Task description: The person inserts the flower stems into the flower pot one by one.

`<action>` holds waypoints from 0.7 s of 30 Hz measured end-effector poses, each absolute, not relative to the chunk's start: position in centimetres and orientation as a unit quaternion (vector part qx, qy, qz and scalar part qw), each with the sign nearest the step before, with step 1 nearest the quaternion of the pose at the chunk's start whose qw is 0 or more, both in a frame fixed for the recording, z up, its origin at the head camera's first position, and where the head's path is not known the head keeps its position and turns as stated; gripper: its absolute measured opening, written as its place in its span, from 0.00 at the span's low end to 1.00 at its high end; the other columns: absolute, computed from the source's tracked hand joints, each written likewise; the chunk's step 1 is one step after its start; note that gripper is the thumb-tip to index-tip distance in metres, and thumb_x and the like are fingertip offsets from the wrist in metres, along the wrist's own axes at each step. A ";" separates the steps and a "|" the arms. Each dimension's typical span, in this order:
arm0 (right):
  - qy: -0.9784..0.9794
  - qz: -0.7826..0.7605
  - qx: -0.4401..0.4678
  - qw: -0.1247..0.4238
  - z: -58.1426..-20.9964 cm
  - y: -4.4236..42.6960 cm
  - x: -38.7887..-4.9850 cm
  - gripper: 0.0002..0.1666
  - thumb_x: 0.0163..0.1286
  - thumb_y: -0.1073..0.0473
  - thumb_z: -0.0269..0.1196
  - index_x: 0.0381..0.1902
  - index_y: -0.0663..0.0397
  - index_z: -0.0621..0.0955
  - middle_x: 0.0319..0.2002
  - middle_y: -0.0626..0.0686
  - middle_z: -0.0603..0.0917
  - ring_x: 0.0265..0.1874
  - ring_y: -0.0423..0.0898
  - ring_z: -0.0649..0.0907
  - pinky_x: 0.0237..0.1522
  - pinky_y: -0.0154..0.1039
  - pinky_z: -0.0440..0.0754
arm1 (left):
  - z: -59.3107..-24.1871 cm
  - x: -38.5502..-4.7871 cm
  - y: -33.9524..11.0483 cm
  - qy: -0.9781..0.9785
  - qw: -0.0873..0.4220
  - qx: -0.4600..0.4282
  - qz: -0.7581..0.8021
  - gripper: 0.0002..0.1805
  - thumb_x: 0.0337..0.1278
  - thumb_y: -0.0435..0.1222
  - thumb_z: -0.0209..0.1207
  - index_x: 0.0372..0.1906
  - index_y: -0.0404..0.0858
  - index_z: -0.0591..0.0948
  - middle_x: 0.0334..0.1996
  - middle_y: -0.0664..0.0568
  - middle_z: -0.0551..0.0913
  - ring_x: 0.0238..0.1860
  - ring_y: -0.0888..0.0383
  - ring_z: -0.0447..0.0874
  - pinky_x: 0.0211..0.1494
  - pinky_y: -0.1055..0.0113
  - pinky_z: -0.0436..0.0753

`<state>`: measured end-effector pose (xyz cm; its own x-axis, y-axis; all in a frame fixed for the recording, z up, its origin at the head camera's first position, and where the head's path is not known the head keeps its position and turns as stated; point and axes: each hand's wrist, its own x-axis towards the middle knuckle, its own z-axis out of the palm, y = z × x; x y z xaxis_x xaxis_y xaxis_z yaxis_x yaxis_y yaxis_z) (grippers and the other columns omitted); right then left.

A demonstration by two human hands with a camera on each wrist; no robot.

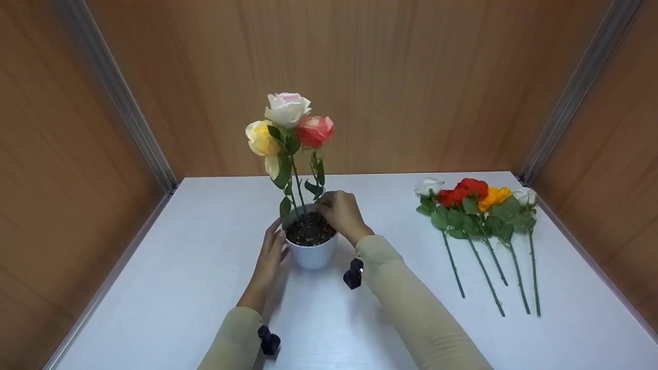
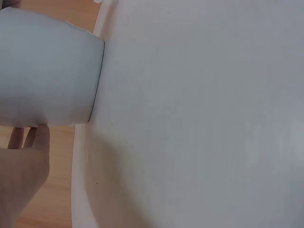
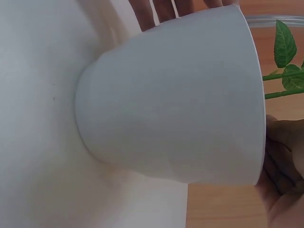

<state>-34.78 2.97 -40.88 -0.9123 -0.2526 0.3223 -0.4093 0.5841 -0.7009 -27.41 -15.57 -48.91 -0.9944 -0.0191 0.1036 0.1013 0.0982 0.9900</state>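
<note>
A white flowerpot (image 1: 311,257) filled with dark soil (image 1: 308,231) stands upright on the table. Rising from it are a white rose (image 1: 288,109), a pale yellow rose (image 1: 262,139) and a coral-pink rose (image 1: 315,131). At the pot's right rim, my right hand (image 1: 342,213) pinches the pink rose's stem low down; its fingertips are partly hidden behind the hand. My left hand (image 1: 270,252) rests against the pot's left side with fairly straight fingers (image 2: 42,137). In the right wrist view, curled right fingers (image 3: 280,161) sit beside the rim.
On the right of the white table (image 1: 205,288) lie several cut roses: red roses (image 1: 472,188), an orange-yellow rose (image 1: 494,198) and white roses (image 1: 429,186), stems toward me. Wood-grain panels (image 1: 411,87) enclose the back and both sides.
</note>
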 end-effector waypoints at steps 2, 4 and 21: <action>-0.886 0.411 0.193 0.097 -40.7 3.0 -34.8 0.06 0.69 0.61 0.68 0.35 0.58 0.89 0.33 0.49 0.89 0.37 0.44 0.86 0.45 0.40 0.85 | -48.8 -27.5 -15.6 -0.740 0.043 -0.029 -0.671 0.29 0.81 0.51 0.36 0.79 0.49 0.53 0.76 0.41 0.56 0.76 0.41 0.54 0.75 0.45 0.61; -0.888 0.404 0.196 0.098 -40.7 2.9 -34.9 0.06 0.69 0.62 0.68 0.35 0.59 0.89 0.33 0.50 0.89 0.38 0.45 0.87 0.45 0.41 0.85 | -48.8 -27.4 -15.7 -0.739 0.040 -0.031 -0.672 0.31 0.81 0.52 0.36 0.80 0.48 0.51 0.76 0.39 0.56 0.76 0.40 0.55 0.75 0.44 0.61; -0.881 0.429 0.184 0.078 -41.1 3.1 -34.9 0.07 0.70 0.59 0.68 0.40 0.56 0.89 0.38 0.50 0.89 0.42 0.45 0.87 0.50 0.39 0.85 | -48.8 -27.4 -15.9 -0.736 0.040 -0.032 -0.675 0.31 0.82 0.51 0.37 0.80 0.46 0.51 0.75 0.37 0.56 0.74 0.38 0.57 0.75 0.44 0.60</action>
<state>-34.92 3.12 -41.08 -0.9197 -0.2575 0.2963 -0.3921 0.5640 -0.7267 -27.42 -15.92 -48.84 -0.9948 -0.0063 0.1015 0.1006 0.0860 0.9912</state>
